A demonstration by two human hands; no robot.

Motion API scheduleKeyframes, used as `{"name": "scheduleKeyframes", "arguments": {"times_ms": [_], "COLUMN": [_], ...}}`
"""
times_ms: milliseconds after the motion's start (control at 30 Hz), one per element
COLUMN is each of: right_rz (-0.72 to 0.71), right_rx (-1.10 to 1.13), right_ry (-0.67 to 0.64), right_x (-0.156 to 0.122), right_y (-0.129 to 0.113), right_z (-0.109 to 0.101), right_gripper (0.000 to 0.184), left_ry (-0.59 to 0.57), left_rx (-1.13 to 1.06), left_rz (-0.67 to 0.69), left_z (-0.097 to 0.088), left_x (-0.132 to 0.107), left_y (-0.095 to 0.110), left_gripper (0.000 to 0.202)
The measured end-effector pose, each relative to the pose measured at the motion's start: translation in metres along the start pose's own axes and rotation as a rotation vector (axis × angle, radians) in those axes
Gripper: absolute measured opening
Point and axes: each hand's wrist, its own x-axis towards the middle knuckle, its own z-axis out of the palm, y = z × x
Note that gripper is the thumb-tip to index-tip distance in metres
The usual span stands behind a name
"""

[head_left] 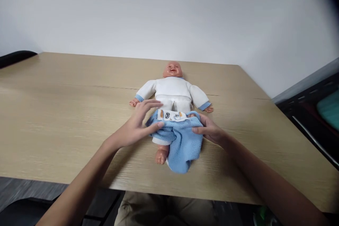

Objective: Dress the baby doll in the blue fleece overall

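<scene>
A baby doll [172,90] in a white top with blue cuffs and white trousers lies on its back on the wooden table [66,120], head away from me. Blue fleece trousers [182,144] with a patterned white waistband are bunched over its legs; one bare foot sticks out below. My left hand [137,123] grips the waistband's left side, thumb under and fingers curved over the doll's hip. My right hand [209,130] pinches the right side of the blue trousers.
A white wall rises behind the table. A dark chair back [16,56] shows at the far left. Dark shelving with a teal object [329,107] stands to the right. My lap is visible below the table's near edge.
</scene>
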Motion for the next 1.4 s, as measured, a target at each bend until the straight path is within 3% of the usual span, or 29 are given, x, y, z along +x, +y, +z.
{"name": "scheduleKeyframes", "arguments": {"times_ms": [133,233,400,500,600,700,800,933,1100,1300,1400], "right_rz": [0.031,0.021,-0.019,-0.02,-0.001,0.014,-0.014,-0.05,-0.033,0.109,0.107], "right_rx": [-0.164,-0.213,-0.11,-0.19,-0.311,-0.315,-0.209,-0.055,-0.111,-0.327,-0.322], "right_ry": [-0.067,-0.033,0.004,-0.058,-0.168,-0.211,-0.152,0.006,0.025,-0.217,-0.245], "right_x": [-0.005,-0.007,-0.006,-0.009,-0.015,-0.022,-0.026,-0.023,-0.021,-0.029,-0.031], "right_y": [0.0,0.002,0.006,0.0,-0.009,-0.011,-0.004,0.004,-0.003,-0.011,-0.013], "right_z": [-0.007,-0.007,-0.008,-0.009,-0.008,-0.008,-0.012,-0.014,-0.012,-0.003,0.002], "right_gripper": [0.058,0.052,0.058,0.061,0.05,0.037,0.034,0.046,0.04,0.046,0.04], "left_ry": [-0.196,-0.387,-0.648,-0.622,-0.535,-0.575,-0.704,-0.894,-0.872,-0.865,-0.885], "left_rx": [0.219,0.266,0.015,-0.127,-0.117,-0.085,-0.085,-0.136,-0.158,-0.212,-0.19], "left_rz": [0.152,0.157,0.084,0.108,0.066,0.048,0.056,0.071,0.09,0.081,0.064], "left_z": [-0.001,0.0,0.007,0.013,0.017,0.02,0.019,0.012,0.008,0.013,0.014], "left_x": [0.041,0.07,0.1,0.104,0.104,0.105,0.11,0.114,0.116,0.12,0.12], "left_y": [0.022,0.034,0.046,0.045,0.039,0.032,0.027,0.022,0.015,0.009,0.008], "left_gripper": [0.045,0.042,0.03,0.022,0.028,0.036,0.039,0.034,0.025,0.027,0.038]}}
